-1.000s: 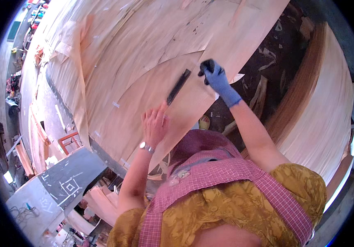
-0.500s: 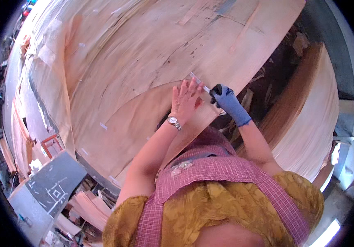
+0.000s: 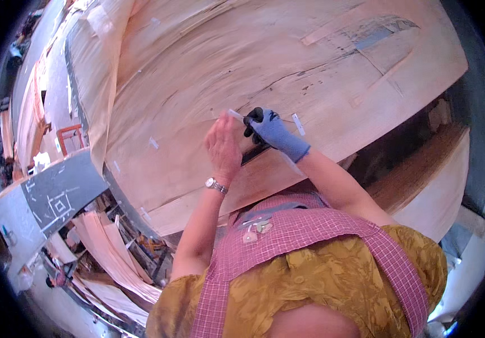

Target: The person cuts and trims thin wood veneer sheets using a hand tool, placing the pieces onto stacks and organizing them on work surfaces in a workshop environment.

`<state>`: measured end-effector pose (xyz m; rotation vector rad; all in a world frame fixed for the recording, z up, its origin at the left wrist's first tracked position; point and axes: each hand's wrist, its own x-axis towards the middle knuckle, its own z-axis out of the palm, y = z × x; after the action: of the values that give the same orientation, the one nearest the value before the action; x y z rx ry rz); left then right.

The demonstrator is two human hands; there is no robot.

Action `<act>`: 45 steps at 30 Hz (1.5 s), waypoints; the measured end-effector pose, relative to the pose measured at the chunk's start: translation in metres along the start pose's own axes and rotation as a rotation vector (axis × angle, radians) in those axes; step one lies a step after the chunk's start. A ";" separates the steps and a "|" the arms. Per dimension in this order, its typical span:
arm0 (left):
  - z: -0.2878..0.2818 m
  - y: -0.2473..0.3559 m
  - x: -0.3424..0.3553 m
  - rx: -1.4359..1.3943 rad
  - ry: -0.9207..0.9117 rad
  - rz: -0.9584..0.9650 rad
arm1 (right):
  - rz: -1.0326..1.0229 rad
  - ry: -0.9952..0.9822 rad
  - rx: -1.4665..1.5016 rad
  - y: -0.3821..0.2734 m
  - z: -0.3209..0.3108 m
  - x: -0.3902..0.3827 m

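A large thin sheet of pale wood veneer [image 3: 175, 96], cracked and streaked, lies in front of me. My right hand [image 3: 269, 130], in a blue glove with black fingertips, is closed on a narrow white tape strip [image 3: 234, 114]. One end of the strip pokes out toward my left hand; a pale tail hangs below the glove. My left hand [image 3: 224, 149], bare with a wristwatch, is just left of the strip. Its fingers are smeared by motion, so their grip is unclear. Below the glove, a dark split [image 3: 254, 153] opens in the veneer.
Short white tape pieces [image 3: 298, 124] stick to the veneer in several places. Along the right lies a stack of veneer [image 3: 434, 180] with a dark gap beside it. A grey board with chalk marks [image 3: 59, 203], an orange frame [image 3: 69, 138] and veneer offcuts [image 3: 101, 242] are at the left.
Both hands have moved left over the veneer. My left hand has lifted from lying spread on the sheet, and the view has shifted. A white tape piece now shows right of the glove.
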<state>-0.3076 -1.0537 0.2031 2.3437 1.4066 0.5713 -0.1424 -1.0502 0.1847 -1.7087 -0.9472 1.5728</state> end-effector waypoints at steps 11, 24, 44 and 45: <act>0.001 0.030 0.053 0.222 -0.357 -0.105 | -0.067 0.179 -0.339 -0.032 -0.100 0.040; 0.049 0.067 0.093 0.175 -0.131 0.120 | 0.114 0.194 -0.062 0.003 -0.116 -0.035; -0.028 -0.084 -0.027 0.293 0.132 -0.191 | -0.382 -0.138 -0.835 -0.041 0.091 0.042; -0.031 -0.086 -0.029 0.273 0.109 -0.177 | -0.468 -0.111 -1.000 -0.042 0.091 0.033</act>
<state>-0.4002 -1.0380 0.1827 2.3861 1.8230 0.4896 -0.2359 -1.0021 0.1928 -1.7647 -2.2497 0.9053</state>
